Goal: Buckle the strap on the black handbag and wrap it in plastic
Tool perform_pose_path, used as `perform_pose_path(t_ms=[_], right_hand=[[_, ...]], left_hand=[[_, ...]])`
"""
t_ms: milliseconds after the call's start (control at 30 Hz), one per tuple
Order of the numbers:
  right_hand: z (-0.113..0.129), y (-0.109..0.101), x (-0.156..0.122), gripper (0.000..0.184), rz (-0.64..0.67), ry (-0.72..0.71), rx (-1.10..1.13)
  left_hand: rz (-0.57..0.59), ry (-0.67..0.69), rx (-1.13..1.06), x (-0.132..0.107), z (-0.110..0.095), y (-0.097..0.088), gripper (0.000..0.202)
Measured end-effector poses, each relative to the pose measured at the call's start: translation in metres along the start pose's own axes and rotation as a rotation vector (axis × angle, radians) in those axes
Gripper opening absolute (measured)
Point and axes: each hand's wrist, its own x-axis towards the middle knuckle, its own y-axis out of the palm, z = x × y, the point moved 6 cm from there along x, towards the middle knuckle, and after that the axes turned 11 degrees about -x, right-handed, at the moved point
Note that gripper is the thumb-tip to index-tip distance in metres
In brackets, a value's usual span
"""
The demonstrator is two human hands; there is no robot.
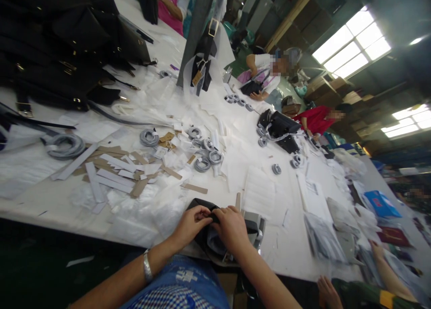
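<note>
At the near edge of the white table (289, 250) lies a small black bag (202, 205) with a grey lining showing inside. My left hand (190, 226) pinches the bag's black top edge with closed fingers. My right hand (232, 228) grips the same edge from the other side, fingers curled over it. The two hands meet at the middle of the opening. A silver bracelet (147, 266) sits on my left wrist.
Black handbags (67, 44) are piled at the far left. Grey strap coils (205, 158), cardboard strips (111, 174) and plastic sleeves litter the table. Other people work at the far side, and another person's hand (328, 291) rests at the lower right near paper stacks (319, 228).
</note>
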Motion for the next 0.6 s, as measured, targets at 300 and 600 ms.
perform_pose_path(t_ms=[300,600], right_hand=[[-0.003,0.000,-0.001,0.023,-0.018,-0.022,0.023],[-0.036,-0.005,0.002,0.025,-0.057,0.010,0.076]], left_hand=[[-0.087,-0.252,-0.212,-0.001,0.019,-0.013,0.043],[-0.314,-0.189,0.009,-0.014,0.011,-0.139,0.053]])
